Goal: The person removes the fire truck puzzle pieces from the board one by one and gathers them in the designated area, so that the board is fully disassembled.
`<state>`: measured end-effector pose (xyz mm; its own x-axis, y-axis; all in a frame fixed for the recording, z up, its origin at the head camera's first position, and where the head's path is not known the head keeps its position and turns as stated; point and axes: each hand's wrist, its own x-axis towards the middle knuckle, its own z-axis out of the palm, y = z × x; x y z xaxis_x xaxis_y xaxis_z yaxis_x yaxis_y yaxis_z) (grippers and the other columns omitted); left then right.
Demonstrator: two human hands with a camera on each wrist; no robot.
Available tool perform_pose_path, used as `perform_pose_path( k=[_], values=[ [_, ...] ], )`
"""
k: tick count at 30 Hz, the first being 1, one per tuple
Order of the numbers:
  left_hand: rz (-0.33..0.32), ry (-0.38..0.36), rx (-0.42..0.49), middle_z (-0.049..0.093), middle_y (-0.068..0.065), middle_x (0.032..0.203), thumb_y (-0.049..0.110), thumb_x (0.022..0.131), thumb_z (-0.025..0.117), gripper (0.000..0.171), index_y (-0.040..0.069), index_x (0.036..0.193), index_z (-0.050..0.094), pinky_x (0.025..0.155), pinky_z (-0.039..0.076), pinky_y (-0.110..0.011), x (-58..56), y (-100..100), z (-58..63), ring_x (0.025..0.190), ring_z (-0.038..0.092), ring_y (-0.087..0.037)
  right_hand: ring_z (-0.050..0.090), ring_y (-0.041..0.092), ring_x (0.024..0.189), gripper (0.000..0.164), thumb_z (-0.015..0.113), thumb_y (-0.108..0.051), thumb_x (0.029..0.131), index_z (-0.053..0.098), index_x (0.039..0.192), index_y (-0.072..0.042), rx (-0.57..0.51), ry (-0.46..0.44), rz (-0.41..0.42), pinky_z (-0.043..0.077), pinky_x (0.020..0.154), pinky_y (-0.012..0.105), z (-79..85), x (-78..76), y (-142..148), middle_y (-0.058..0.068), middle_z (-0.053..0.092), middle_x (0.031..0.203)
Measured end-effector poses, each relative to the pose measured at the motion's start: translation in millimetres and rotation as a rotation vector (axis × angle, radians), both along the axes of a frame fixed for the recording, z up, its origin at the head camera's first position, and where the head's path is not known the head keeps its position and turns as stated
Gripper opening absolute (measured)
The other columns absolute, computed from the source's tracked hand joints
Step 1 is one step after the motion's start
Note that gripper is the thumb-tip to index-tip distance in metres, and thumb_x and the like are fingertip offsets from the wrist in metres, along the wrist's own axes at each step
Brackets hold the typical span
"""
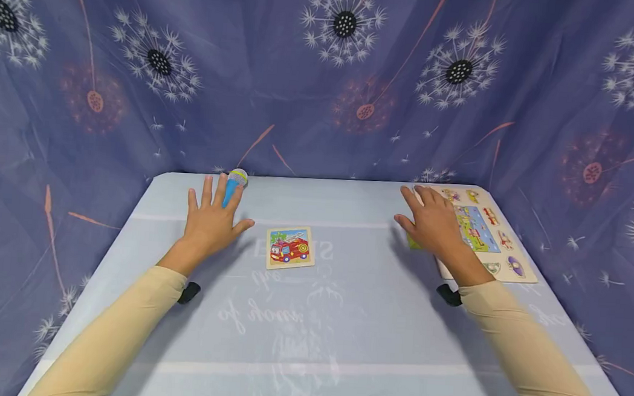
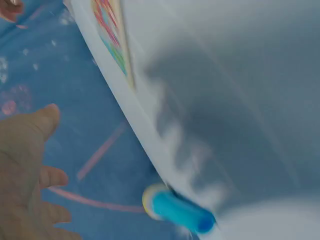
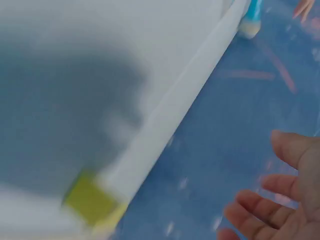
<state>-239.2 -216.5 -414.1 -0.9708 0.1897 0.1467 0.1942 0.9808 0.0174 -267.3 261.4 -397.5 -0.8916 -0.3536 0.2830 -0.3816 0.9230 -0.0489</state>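
Observation:
My left hand (image 1: 209,223) hovers over the table's left side with its fingers spread, holding nothing. Beyond its fingertips lies a blue toy microphone (image 1: 238,178), partly covered by the fingers in the head view. To the right of that hand, a small square wooden picture puzzle (image 1: 290,248) shows a red fire truck. My right hand (image 1: 434,222) is held above the right side, fingers apart and grasping nothing. It overlaps a wooden board (image 1: 526,275) with pictured pieces round a central scene. A yellow-green square thing (image 3: 91,200) peeks out below this hand, mostly hidden in the head view.
A pale blue cloth with white lettering covers the table (image 1: 314,331). Behind and at both sides hangs a dark blue curtain (image 1: 259,79) with dandelion prints. Black straps (image 1: 189,292) show at the wrists.

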Motion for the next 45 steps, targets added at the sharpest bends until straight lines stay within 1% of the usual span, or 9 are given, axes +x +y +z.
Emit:
perform_pose_path(
  k=[2, 5, 10, 14, 18, 25, 36, 40, 45],
  values=[
    [-0.031, -0.014, 0.036, 0.001, -0.023, 0.170, 0.064, 0.099, 0.050, 0.083, 0.013, 0.162, 0.028, 0.116, 0.003, -0.075, 4.7, 12.0, 0.2, 0.154, -0.008, -0.048, 0.052, 0.044, 0.130, 0.064, 0.064, -0.042, 0.100, 0.047, 0.153, -0.010, -0.088, -0.046, 0.032, 0.045, 0.099, 0.064, 0.7, 3.5, -18.6, 0.023, 0.053, 0.144],
    [-0.088, -0.066, 0.083, 0.009, -0.024, 0.169, 0.061, 0.101, 0.051, 0.079, 0.012, 0.161, 0.034, 0.117, 0.010, -0.073, 14.7, 32.5, -3.2, 0.154, 0.000, -0.049, 0.064, 0.037, 0.113, 0.060, 0.067, -0.038, 0.099, 0.053, 0.148, -0.007, -0.275, -0.223, 0.074, 0.052, 0.089, 0.055, -2.9, 7.5, -52.9, 0.020, 0.062, 0.132],
    [-0.159, -0.166, 0.122, 0.024, -0.023, 0.166, 0.054, 0.100, 0.058, 0.073, 0.012, 0.157, 0.041, 0.116, 0.019, -0.072, 31.1, 62.2, -14.8, 0.153, 0.014, -0.049, 0.065, 0.026, 0.094, 0.053, 0.071, -0.029, 0.096, 0.059, 0.142, -0.004, -0.498, -0.544, 0.130, 0.054, 0.078, 0.040, -21.8, 8.6, -106.8, 0.016, 0.066, 0.116],
    [-0.169, -0.245, 0.133, 0.027, -0.022, 0.165, 0.058, 0.099, 0.056, 0.075, 0.013, 0.158, 0.041, 0.116, 0.019, -0.071, 33.5, 78.6, -25.6, 0.153, 0.016, -0.048, 0.056, 0.018, 0.073, 0.047, 0.074, -0.025, 0.094, 0.063, 0.135, -0.005, -0.604, -0.674, 0.125, 0.046, 0.064, 0.031, -40.8, 5.9, -138.8, 0.007, 0.063, 0.094],
    [-0.144, -0.294, 0.121, 0.026, -0.022, 0.166, 0.062, 0.099, 0.054, 0.078, 0.015, 0.159, 0.038, 0.116, 0.019, -0.072, 27.8, 86.7, -36.1, 0.153, 0.016, -0.048, 0.051, 0.015, 0.066, 0.046, 0.077, -0.021, 0.090, 0.065, 0.132, -0.008, -0.665, -0.702, 0.077, 0.043, 0.059, 0.028, -54.4, 2.1, -155.4, 0.004, 0.060, 0.083],
    [-0.133, -0.351, 0.098, 0.026, -0.021, 0.166, 0.062, 0.099, 0.053, 0.077, 0.019, 0.160, 0.037, 0.115, 0.018, -0.073, 18.6, 89.6, -43.1, 0.153, 0.017, -0.048, 0.049, 0.016, 0.071, 0.053, 0.078, -0.019, 0.088, 0.061, 0.138, -0.011, -0.699, -0.786, 0.063, 0.041, 0.061, 0.028, -63.7, -5.4, -167.7, 0.005, 0.057, 0.088],
    [-0.149, -0.422, 0.039, 0.022, -0.018, 0.168, 0.063, 0.099, 0.052, 0.075, 0.025, 0.161, 0.035, 0.114, 0.015, -0.076, 11.6, 84.1, -39.5, 0.154, 0.014, -0.048, 0.051, 0.018, 0.080, 0.043, 0.080, -0.020, 0.087, 0.068, 0.127, -0.012, -0.586, -0.735, 0.061, 0.041, 0.067, 0.030, -64.6, -13.0, -184.4, 0.005, 0.058, 0.093],
    [-0.191, -0.407, 0.045, 0.023, -0.018, 0.167, 0.061, 0.099, 0.054, 0.075, 0.022, 0.160, 0.036, 0.115, 0.019, -0.073, 13.2, 84.0, -37.3, 0.153, 0.017, -0.046, 0.051, 0.018, 0.078, 0.038, 0.080, -0.020, 0.088, 0.068, 0.124, -0.012, -0.547, -0.711, 0.047, 0.041, 0.066, 0.030, -65.0, -13.8, -188.5, 0.005, 0.059, 0.092],
    [-0.292, -0.400, 0.007, 0.033, -0.017, 0.164, 0.057, 0.100, 0.056, 0.072, 0.017, 0.158, 0.042, 0.115, 0.029, -0.067, 19.9, 88.6, -27.2, 0.151, 0.029, -0.040, 0.050, 0.016, 0.072, 0.031, 0.080, -0.018, 0.088, 0.069, 0.116, -0.012, -0.524, -0.667, 0.037, 0.041, 0.063, 0.029, -65.2, -13.9, -193.4, 0.004, 0.058, 0.085]
  ],
)
